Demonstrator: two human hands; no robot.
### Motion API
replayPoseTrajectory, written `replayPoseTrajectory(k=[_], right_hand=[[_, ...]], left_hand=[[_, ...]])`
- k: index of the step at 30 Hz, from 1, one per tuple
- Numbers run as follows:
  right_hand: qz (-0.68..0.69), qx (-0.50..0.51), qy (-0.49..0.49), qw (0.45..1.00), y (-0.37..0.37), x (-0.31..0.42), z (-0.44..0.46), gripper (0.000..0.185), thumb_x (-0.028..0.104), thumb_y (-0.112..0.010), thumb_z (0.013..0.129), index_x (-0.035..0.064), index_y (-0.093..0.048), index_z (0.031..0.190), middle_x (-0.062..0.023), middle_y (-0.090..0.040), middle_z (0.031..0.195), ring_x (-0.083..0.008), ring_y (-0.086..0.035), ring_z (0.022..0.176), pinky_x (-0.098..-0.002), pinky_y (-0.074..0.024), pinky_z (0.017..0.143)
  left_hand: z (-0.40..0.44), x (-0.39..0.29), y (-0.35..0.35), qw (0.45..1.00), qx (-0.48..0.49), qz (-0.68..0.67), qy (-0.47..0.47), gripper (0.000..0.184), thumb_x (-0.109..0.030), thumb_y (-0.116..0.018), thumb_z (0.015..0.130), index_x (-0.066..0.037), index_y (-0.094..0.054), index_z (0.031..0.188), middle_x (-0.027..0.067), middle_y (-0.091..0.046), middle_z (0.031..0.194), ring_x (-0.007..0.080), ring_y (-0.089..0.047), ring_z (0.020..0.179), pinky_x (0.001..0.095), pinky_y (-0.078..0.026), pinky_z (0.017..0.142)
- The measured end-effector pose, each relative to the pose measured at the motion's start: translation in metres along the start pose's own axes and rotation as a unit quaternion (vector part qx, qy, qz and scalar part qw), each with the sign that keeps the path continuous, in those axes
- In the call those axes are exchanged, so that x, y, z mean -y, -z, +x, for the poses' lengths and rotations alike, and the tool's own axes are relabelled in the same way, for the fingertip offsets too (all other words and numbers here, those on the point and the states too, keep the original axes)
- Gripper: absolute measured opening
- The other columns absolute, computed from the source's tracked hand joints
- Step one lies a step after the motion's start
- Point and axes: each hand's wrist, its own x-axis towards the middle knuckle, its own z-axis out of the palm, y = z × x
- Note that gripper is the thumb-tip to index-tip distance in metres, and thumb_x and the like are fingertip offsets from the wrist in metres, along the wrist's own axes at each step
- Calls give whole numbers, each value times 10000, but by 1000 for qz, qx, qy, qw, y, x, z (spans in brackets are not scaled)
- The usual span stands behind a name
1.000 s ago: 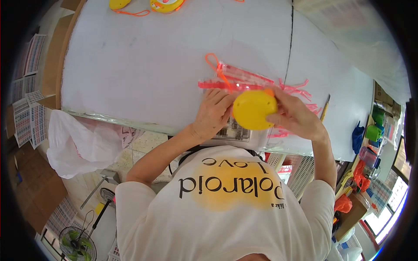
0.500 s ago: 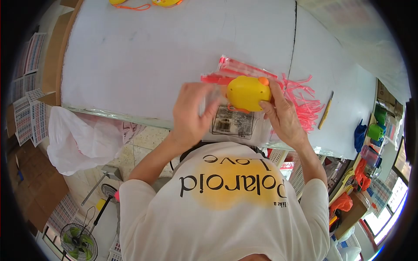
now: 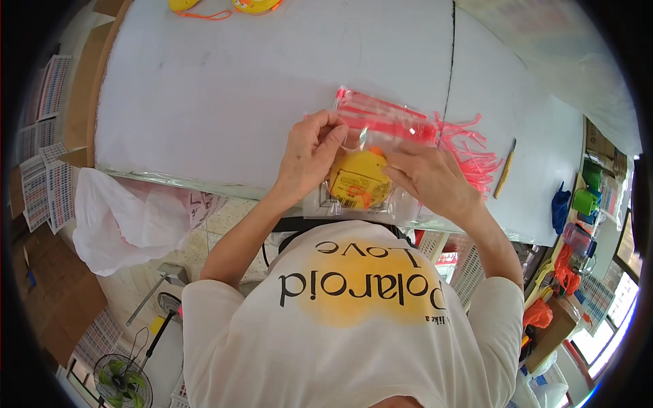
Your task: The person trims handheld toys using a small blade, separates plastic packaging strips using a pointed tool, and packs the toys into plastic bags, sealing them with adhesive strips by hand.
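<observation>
A yellow duck-shaped toy (image 3: 364,170) with an orange beak and orange cord sits within a clear plastic bag (image 3: 401,207); the bag's printed label with a barcode shows over it. My left hand (image 3: 311,153) is closed in a pinch on the bag's edge, just left of the toy. From the right, my right hand (image 3: 435,178) has its bent fingertips against the toy's edge at the bag; part of the grip is hidden. Pink-red striped plastic bags (image 3: 388,115) lie just beyond both hands.
A bundle of pink plastic strips (image 3: 469,156) and a yellow cutter knife (image 3: 505,170) lie to the right. Two more yellow toys, one of them a duck toy (image 3: 257,5), rest at the far edge. A white plastic bag (image 3: 119,224) hangs by the table's near-left side.
The toy has come down and left from my raised right hand into the clear bag. My left hand, blurred before, now pinches the bag's edge.
</observation>
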Motion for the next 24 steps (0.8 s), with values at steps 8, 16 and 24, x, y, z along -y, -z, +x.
replayPoseTrajectory(k=[8,16,24], right_hand=[[-23,-28,38,999,-12,1,13,148,111,-689,773,73,-674,915,-62,-618,786,-239,-628,691,-350,-504,566],[-9,-240,45,970,-24,15,47,172,90,-686,757,68,-672,928,-50,-640,829,-235,-638,710,-320,-518,593],[-42,-205,108,972,-18,22,57,175,64,-681,707,44,-638,876,-55,-612,781,-231,-631,702,-332,-512,573]], left_hand=[[-5,-1,1,999,-5,-52,-8,164,-104,-476,966,27,-533,1047,91,-682,901,140,-662,840,252,-520,670],[-7,-4,4,997,32,-76,-6,216,-108,-503,952,44,-636,1029,69,-678,902,120,-647,839,258,-533,702],[-9,-9,0,995,-3,93,-31,191,-69,-532,900,59,-629,1004,103,-668,751,121,-650,718,250,-506,652]])
